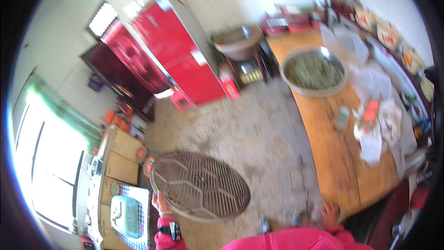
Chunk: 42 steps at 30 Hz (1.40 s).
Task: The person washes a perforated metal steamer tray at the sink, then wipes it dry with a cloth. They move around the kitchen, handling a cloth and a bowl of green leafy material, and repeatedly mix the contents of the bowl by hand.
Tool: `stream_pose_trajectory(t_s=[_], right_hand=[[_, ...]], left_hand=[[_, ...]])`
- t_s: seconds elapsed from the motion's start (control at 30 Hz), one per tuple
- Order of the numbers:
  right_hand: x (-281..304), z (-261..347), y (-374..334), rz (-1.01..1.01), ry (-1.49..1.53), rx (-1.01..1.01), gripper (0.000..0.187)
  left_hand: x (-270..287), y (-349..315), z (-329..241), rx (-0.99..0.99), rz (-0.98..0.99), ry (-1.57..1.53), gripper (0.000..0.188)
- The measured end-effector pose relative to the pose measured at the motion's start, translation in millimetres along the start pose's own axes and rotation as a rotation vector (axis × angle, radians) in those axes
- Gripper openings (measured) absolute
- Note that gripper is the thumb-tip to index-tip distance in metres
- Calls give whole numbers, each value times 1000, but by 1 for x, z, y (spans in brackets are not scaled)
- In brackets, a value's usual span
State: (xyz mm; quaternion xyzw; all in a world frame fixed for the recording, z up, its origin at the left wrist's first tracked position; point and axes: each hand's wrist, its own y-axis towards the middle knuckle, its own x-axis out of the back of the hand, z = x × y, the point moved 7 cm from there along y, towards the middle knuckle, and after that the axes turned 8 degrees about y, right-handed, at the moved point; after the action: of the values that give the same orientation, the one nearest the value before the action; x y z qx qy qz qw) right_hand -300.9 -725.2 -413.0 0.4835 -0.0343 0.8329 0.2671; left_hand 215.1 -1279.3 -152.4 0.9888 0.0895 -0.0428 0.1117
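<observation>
My left hand grips the tray rim; I'd hold it level. My right hand, near the table: can't tell.

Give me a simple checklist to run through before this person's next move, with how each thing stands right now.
1. Left hand has hold of the round perforated tray: ok, it grips the rim at the left.
2. Tray held off the table: ok, they are apart.
3. Right hand free: cannot tell; it is by the table's near end, blurred.
4. Basin of green stuff on the table: ok, though near the table's left edge.
5. Table beside the basin uncluttered: not ok, clear plastic bags lie there.
</observation>
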Motion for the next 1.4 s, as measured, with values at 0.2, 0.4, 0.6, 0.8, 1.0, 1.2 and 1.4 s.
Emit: stream_pose_trajectory(t_s=[0.2,0.4,0.6,0.8,1.0,1.2,1.4], right_hand=[[26,-35,39,-187,257,-167,18],[12,-7,149,96,908,-442,19],[6,6,150,319,1634,-845,22],[28,36,227,228,1585,-806,37],[99,271,350,185,1286,68,44],[116,481,302,42,912,1118,61],[139,498,403,-329,667,1135,44]], left_hand=[[29,-53,-92,-116,-201,279,25],[73,-87,-158,-345,-389,1060,35],[119,-105,-145,-253,-477,1315,35],[86,-129,-135,-280,-403,1127,29],[-4,-105,-140,-350,-162,823,33],[-111,-122,-120,-136,99,247,11],[-155,-126,-160,-140,215,38,14]])
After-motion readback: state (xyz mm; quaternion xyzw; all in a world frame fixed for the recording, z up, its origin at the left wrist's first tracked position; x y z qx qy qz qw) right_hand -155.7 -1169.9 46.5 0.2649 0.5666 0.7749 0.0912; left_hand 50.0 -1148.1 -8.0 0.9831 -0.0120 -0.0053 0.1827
